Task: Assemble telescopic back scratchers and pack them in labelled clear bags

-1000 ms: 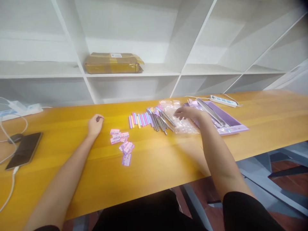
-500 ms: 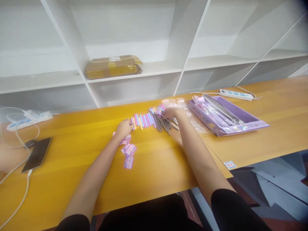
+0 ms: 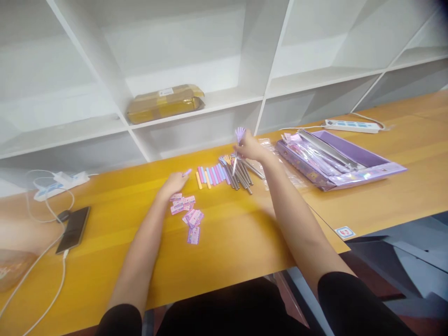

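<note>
our single view from the head, looking forward and down over the counter (image 3: pixel 231 238), our forearms close below, the white shelves (image 3: pixel 189 46) farther off across the top

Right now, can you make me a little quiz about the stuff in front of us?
1. True or false: the left hand is holding a purple stick.
2. What is the right hand holding? (a) the phone (b) a silver rod with a purple end (c) the power strip
3. Fill the gap: the brown taped package rests on a white ____ above the tabletop.

Key: 1 true; 2 b; 3 shelf.
</note>
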A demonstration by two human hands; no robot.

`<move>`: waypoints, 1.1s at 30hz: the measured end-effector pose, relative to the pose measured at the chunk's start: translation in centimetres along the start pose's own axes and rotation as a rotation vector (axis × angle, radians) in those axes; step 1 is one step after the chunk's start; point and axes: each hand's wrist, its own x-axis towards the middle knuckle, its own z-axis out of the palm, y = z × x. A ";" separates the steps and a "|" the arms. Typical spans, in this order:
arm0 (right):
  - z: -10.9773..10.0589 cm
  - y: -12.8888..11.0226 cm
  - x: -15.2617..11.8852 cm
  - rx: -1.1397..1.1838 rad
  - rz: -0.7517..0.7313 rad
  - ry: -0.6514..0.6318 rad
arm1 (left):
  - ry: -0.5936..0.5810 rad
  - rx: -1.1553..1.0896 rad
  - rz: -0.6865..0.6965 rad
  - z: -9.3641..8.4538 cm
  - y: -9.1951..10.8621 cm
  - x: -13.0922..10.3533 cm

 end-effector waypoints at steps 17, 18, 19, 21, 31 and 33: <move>-0.1 -9.3 -8.1 0.599 -0.410 0.261 | 0.467 0.021 0.382 -10.7 0.9 -14.0; 0.1 -9.3 -8.3 0.634 -0.419 0.265 | 0.466 0.023 0.391 -10.8 1.0 -14.2; 0.3 -9.3 -8.4 0.669 -0.422 0.274 | 0.458 0.024 0.399 -10.9 1.2 -14.4; 0.6 -9.4 -8.5 0.719 -0.408 0.290 | 0.439 0.022 0.415 -10.9 1.6 -14.6; 1.3 -10.9 -10.0 0.549 -0.429 0.147 | 0.458 -0.044 0.468 -10.9 1.9 -14.4; 1.3 -11.0 -10.2 0.558 -0.419 0.166 | 0.476 -0.050 0.483 -11.0 1.7 -14.4</move>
